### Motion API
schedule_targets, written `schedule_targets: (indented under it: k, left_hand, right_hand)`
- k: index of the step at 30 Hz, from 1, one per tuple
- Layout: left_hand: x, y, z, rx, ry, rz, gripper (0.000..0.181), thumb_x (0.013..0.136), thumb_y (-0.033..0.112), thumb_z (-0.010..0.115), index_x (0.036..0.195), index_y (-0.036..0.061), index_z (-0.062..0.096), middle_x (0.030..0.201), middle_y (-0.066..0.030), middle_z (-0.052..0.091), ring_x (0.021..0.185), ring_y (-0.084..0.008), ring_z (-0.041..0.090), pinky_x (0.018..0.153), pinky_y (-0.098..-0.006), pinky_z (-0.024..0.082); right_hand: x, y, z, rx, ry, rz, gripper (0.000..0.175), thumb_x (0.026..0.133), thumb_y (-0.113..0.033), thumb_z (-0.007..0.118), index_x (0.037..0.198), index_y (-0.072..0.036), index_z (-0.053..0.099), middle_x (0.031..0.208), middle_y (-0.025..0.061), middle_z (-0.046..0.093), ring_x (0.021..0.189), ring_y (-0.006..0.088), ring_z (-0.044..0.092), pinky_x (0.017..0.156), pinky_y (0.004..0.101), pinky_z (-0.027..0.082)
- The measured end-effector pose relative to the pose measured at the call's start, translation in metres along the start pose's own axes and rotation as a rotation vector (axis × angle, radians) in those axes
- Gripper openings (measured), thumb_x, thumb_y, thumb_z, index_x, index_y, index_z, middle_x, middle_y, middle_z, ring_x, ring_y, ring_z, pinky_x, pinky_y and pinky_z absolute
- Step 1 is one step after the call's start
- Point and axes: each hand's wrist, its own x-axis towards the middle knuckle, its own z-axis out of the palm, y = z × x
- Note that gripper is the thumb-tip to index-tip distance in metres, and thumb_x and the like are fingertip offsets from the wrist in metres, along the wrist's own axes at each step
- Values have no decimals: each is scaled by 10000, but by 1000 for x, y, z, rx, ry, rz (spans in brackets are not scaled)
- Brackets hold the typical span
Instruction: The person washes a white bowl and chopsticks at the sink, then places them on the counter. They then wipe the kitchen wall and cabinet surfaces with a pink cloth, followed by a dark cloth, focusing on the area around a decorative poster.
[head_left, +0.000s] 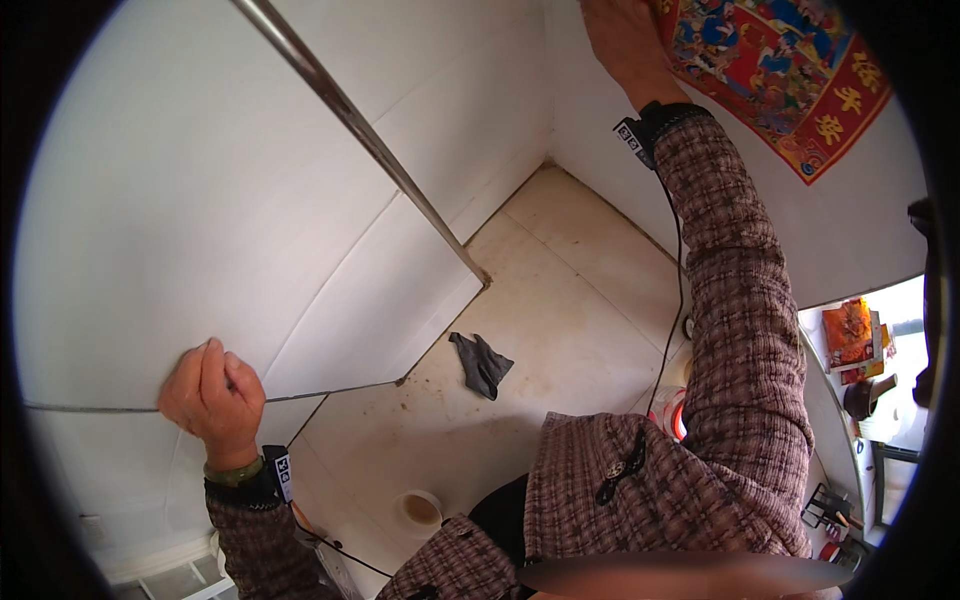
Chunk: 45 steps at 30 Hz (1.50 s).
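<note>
My left hand (214, 397) is curled into a fist against the edge of a white wall panel (172, 225). Nothing shows between its fingers. At the top, my right hand (628, 45) is raised against a white wall, beside the left edge of a red, colourful printed poster (757, 52). The frame cuts off its fingertips, so its grip on the poster cannot be made out. Figures and gold writing cover the poster, which hangs slanted in this view.
A metal pole (337, 105) runs down to the tiled floor (570, 277). On the floor lie a dark grey cloth (480, 365) and a white round container (418, 514). To the right, a counter holds an orange packet (850, 334) and a brown pot (862, 399). Thin cables trail from both wrists.
</note>
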Motion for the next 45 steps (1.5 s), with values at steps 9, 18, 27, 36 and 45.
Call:
schedule_targets:
  k: [9, 18, 27, 36, 45]
  left_hand:
    - [0, 8, -1, 217, 87, 55, 241, 921, 126, 598, 1156, 78, 574, 1093, -53, 568, 967, -221, 516, 828, -345, 417]
    - [1, 6, -3, 192, 69, 84, 259, 911, 128, 609, 1162, 78, 570, 1092, -48, 568, 968, -219, 529, 815, -345, 405]
    - [1, 4, -2, 207, 58, 88, 273, 909, 129, 618, 1169, 63, 567, 1105, -56, 566, 975, -217, 528, 789, -344, 424]
    - [-5, 1, -2, 224, 60, 67, 263, 925, 147, 617, 1158, 41, 557, 1109, -91, 551, 978, -219, 509, 771, -320, 442]
    - [10, -1, -2, 160, 56, 137, 190, 891, 107, 602, 1054, 12, 588, 907, -107, 623, 679, -260, 585, 535, -373, 450]
  right_hand:
    - [-98, -102, 65, 11, -287, -191, 667, 880, -73, 542, 1507, -24, 320, 1423, 31, 464, 1144, 160, 522, 896, 298, 453]
    - [-196, -131, 53, 397, -513, -239, 668, 854, -85, 583, 1488, -97, 371, 1268, 18, 540, 964, 138, 539, 790, 275, 408]
    - [-59, -71, 21, 212, -49, -8, 469, 921, -47, 469, 1389, -29, 488, 1292, 26, 515, 1001, 179, 487, 871, 309, 387]
    - [-157, -133, 57, 190, -678, -298, 621, 870, -97, 576, 1462, -100, 387, 1275, 68, 557, 1023, 158, 563, 715, 266, 467]
    - [-264, -132, 44, 656, -640, -143, 563, 896, -66, 518, 1453, -65, 435, 1321, 69, 536, 1146, 222, 502, 951, 310, 409]
